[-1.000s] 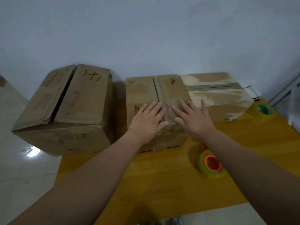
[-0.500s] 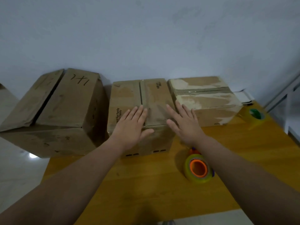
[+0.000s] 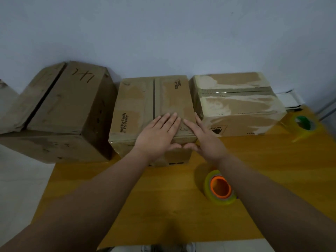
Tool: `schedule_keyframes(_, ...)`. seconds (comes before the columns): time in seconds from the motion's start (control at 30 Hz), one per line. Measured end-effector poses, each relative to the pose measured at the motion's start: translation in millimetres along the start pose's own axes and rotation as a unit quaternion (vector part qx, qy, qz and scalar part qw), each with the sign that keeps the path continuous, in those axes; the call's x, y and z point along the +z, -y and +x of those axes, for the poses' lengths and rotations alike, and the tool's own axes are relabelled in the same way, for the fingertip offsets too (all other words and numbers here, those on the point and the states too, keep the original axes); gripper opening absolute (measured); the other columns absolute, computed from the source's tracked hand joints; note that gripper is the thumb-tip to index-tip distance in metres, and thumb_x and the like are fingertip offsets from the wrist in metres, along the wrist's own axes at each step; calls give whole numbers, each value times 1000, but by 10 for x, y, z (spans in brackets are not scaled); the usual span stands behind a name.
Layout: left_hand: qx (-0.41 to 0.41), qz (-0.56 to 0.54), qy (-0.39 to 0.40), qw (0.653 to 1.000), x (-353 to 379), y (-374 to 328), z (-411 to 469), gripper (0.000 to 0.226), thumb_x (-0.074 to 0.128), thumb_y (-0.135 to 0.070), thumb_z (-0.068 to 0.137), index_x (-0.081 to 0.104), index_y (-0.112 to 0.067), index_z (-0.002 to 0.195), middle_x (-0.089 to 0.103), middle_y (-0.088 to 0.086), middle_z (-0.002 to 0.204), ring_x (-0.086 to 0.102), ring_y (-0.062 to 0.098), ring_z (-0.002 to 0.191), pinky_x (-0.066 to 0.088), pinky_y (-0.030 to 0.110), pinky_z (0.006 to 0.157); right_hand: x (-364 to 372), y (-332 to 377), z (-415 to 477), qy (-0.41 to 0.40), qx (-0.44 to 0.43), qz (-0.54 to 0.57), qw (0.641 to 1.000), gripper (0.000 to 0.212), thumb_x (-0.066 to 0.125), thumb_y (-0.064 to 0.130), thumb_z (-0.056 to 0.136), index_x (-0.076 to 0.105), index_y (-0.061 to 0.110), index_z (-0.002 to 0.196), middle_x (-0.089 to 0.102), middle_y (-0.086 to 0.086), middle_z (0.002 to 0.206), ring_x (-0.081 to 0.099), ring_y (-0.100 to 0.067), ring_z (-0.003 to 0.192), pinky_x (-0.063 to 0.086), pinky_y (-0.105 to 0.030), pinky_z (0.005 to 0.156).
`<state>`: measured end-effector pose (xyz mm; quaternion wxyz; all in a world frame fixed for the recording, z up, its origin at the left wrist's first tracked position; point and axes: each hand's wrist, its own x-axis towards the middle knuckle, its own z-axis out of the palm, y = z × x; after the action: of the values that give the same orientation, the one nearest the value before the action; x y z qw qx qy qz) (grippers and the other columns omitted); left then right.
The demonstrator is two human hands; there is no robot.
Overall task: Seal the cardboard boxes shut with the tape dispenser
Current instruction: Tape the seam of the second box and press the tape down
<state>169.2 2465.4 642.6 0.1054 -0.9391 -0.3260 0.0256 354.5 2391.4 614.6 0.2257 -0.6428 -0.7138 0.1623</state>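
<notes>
The left hand (image 3: 158,137) and right hand (image 3: 205,140) lie flat, fingers straight, pressing the near top edge of the middle brown cardboard box (image 3: 138,99). The yellow tape roll with orange core (image 3: 220,188) lies on the wooden table (image 3: 163,206), at 4 o'clock from this box.

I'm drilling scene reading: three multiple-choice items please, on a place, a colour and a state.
1. Where is the green-core tape roll? A on the floor; B on the table, right of the right box; C in a hand.
2. Core colour of the near tape roll? A orange; B blue; C white.
3. The left hand and right hand are? A fists; B flat on the middle box; C gripping tape.
1B, beside that box; 2A, orange ring shows; 3B, straight fingers press its top.
</notes>
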Motion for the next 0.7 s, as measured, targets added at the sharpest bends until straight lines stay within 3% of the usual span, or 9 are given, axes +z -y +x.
schedule_keyframes(0.07,1,12,10,1000,-36,-6,-17,89,29,-68,88,-2,-12,150,4,7,159,5,22,146,-3,34,113,-26,-14,-29,20,-17,32,999,83,41,71,81,5,41,149,-3,3,160,20,-18,142,30,-39,109)
schedule_keyframes(0.1,-4,12,7,1000,-70,-17,-13,89,27,-70,87,3,-12,150,8,9,158,9,23,145,2,36,114,-33,17,-35,20,-12,94,995,77,34,71,86,-2,44,148,-2,15,158,12,-5,143,24,-31,113)
schedule_keyframes(0.17,-23,-2,-13,1000,-164,-90,25,84,20,-70,87,23,-11,147,31,12,151,31,28,137,24,42,112,-6,146,17,-23,56,263,963,68,25,64,93,-9,43,148,3,42,145,8,23,130,15,-8,106)
schedule_keyframes(0.2,-27,-7,-23,999,-205,-138,68,79,20,-66,88,32,-12,144,43,14,142,41,30,128,34,43,105,21,224,80,-62,120,324,936,65,23,60,96,-5,39,150,7,41,145,10,24,128,12,-5,102)
schedule_keyframes(0.27,-21,0,-34,999,-233,-203,149,67,26,-56,90,37,-13,140,51,13,127,48,28,114,40,41,95,93,349,231,-116,235,366,893,58,24,50,100,14,26,152,26,14,153,24,0,136,18,-15,100)
schedule_keyframes(0.33,-13,8,-29,999,-206,-178,169,66,28,-52,92,33,-12,143,49,12,131,46,28,118,37,39,98,151,414,313,-136,271,341,890,53,25,44,102,27,20,149,40,-2,147,36,-18,135,26,-25,101)
schedule_keyframes(0.43,22,33,-3,999,-119,11,61,75,11,-59,93,21,-11,149,31,10,152,27,25,140,17,40,114,175,388,313,-125,263,296,910,54,22,47,101,28,22,149,42,-1,146,38,-20,134,29,-35,109)
schedule_keyframes(0.53,19,63,16,998,-105,234,-133,81,-9,-60,89,16,-10,149,19,9,156,14,23,144,2,41,117,180,355,309,-117,259,273,919,55,20,51,100,28,26,148,43,0,146,38,-22,133,31,-46,110)
schedule_keyframes(0.7,-30,48,24,998,2,617,-531,81,-5,-61,85,7,-13,149,12,7,157,7,20,145,-6,38,114,188,389,280,-129,276,249,919,57,18,51,100,26,24,150,37,-1,150,31,-23,138,25,-42,112)
